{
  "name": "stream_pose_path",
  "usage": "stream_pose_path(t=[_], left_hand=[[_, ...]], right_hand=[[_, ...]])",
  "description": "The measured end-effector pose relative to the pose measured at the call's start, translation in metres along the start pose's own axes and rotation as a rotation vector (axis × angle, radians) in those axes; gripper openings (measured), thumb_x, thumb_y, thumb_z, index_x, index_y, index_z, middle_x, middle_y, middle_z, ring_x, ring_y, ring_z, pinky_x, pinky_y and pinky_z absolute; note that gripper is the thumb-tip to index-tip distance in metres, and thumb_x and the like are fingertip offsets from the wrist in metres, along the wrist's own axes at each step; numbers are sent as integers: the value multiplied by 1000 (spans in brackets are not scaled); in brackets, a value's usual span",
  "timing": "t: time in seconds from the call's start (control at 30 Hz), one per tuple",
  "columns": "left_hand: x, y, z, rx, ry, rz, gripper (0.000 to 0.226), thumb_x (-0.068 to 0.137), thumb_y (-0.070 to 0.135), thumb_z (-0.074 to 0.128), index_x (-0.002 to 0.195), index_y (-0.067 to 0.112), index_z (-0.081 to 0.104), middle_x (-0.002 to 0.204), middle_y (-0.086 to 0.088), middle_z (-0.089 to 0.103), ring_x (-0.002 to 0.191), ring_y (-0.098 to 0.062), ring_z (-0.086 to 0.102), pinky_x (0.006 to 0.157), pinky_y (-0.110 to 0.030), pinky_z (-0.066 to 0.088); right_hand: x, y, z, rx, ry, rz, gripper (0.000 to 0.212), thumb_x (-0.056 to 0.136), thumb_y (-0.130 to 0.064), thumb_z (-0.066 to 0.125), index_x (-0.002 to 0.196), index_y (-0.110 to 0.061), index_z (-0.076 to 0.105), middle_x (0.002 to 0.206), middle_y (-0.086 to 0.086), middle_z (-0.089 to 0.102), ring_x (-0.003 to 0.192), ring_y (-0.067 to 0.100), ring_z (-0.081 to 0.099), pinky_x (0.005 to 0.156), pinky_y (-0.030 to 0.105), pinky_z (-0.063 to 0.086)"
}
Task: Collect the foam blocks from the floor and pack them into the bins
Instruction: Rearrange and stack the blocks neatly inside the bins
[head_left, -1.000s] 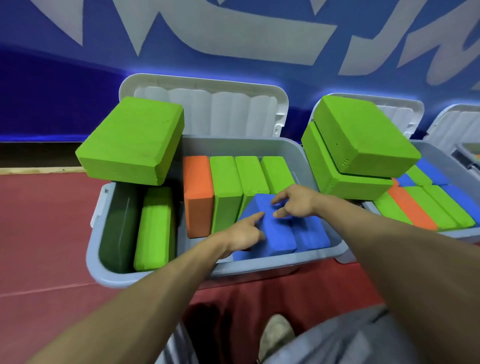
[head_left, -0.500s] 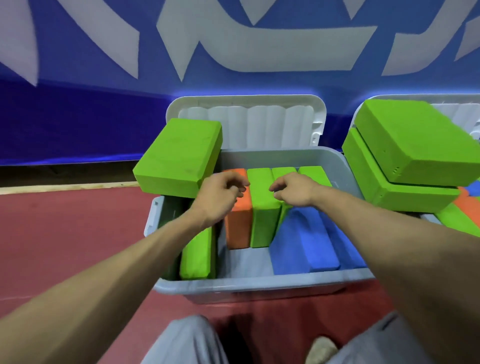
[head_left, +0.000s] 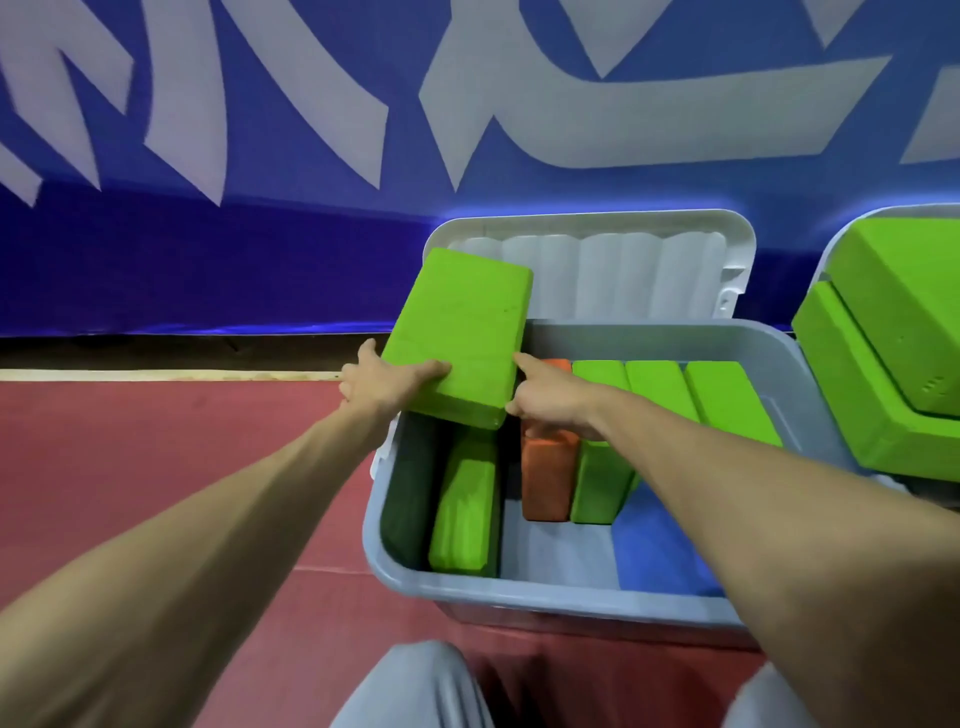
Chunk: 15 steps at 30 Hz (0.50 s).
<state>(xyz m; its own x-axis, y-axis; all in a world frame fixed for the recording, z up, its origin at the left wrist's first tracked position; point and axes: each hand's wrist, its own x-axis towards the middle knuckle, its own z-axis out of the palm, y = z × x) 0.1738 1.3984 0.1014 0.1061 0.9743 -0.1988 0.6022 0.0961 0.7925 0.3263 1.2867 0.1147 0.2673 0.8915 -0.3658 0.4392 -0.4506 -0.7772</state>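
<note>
A big green foam block (head_left: 465, 332) lies tilted on the back left corner of the grey bin (head_left: 545, 592). My left hand (head_left: 382, 382) grips its near left edge, thumb on top. My right hand (head_left: 550, 397) touches its right side with the forefinger stretched up along the edge. Inside the bin stand an orange block (head_left: 545, 478), several green blocks (head_left: 660, 389) and another green block (head_left: 465, 514) at the left. A blue block (head_left: 657, 551) lies flat at the near right.
The bin's white lid (head_left: 597, 270) stands open against the blue wall. To the right, two large green blocks (head_left: 883, 364) are stacked on a second bin. Red floor (head_left: 156, 457) stretches to the left. My grey-trousered knees (head_left: 415, 686) are below.
Both hands rose from the blocks inside the bin to the big green block on its corner. My left hand took hold of it. The view swung left.
</note>
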Motion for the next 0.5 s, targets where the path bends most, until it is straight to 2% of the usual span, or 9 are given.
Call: stream_pose_path(t=[0.07, 0.1, 0.17, 0.23, 0.3, 0.37, 0.4, 0.47, 0.5], left_hand=[[-10, 2, 6, 77, -81, -8, 117, 49, 59, 83, 147, 21, 32, 142, -13, 36, 130, -31, 39, 110, -42, 35], [-15, 3, 8, 41, -114, -16, 117, 41, 64, 80, 142, 20, 39, 139, -12, 40, 126, -30, 44, 108, -42, 39], [-16, 3, 10, -84, -111, -44, 109, 35, 70, 73, 126, 17, 49, 131, -7, 49, 115, -25, 53, 102, -42, 45], [-17, 4, 7, -244, -129, -78, 105, 37, 73, 72, 121, 14, 50, 126, -4, 55, 110, -23, 57, 96, -42, 49], [-29, 16, 2, -391, -188, -84, 98, 46, 70, 75, 122, 13, 53, 121, -4, 62, 99, -20, 64, 83, -37, 54], [-40, 25, -1, -482, -240, -27, 82, 70, 56, 74, 133, 15, 42, 112, 1, 61, 86, -18, 64, 72, -40, 57], [-46, 31, -3, -510, -266, 2, 78, 79, 50, 70, 141, 23, 30, 108, 7, 56, 81, -18, 63, 70, -43, 58], [-62, 44, -10, -533, -352, 47, 79, 85, 49, 64, 147, 41, 16, 104, 12, 53, 74, -22, 66, 66, -46, 59], [-70, 51, -13, -520, -407, 63, 77, 85, 55, 61, 147, 42, 17, 103, 10, 56, 71, -26, 68, 63, -44, 59]], right_hand=[[0, 2, 0, 94, 79, -4, 25, 87, 2, 53, 107, -13, 48, 79, 2, 52, 67, 12, 47, 66, 30, 51], [0, 5, 0, 100, 139, -20, 25, 85, 1, 57, 104, -14, 50, 86, 4, 59, 72, 13, 53, 66, 28, 51], [-2, 8, -7, 129, 262, -30, 40, 80, -8, 70, 116, -12, 52, 101, 5, 64, 83, 16, 59, 67, 30, 51], [-8, 0, -18, 266, 330, -85, 52, 78, -12, 76, 124, -13, 53, 92, -3, 58, 75, 10, 56, 57, 20, 45], [-14, -9, -33, 319, 383, -191, 56, 75, -13, 80, 126, -19, 57, 102, 1, 52, 84, 14, 57, 61, 17, 46], [-24, -14, -48, 296, 422, -294, 62, 72, -18, 83, 127, -29, 57, 118, 4, 43, 107, 19, 55, 85, 31, 51], [-31, -16, -54, 297, 419, -336, 59, 73, -21, 82, 125, -35, 57, 122, 3, 41, 112, 17, 52, 95, 34, 49], [-41, -20, -65, 340, 387, -394, 49, 76, -32, 79, 120, -41, 57, 126, -2, 47, 112, 9, 53, 99, 32, 46], [-43, -21, -70, 361, 401, -419, 45, 78, -37, 76, 120, -38, 58, 122, -5, 55, 107, 5, 56, 95, 28, 47]])
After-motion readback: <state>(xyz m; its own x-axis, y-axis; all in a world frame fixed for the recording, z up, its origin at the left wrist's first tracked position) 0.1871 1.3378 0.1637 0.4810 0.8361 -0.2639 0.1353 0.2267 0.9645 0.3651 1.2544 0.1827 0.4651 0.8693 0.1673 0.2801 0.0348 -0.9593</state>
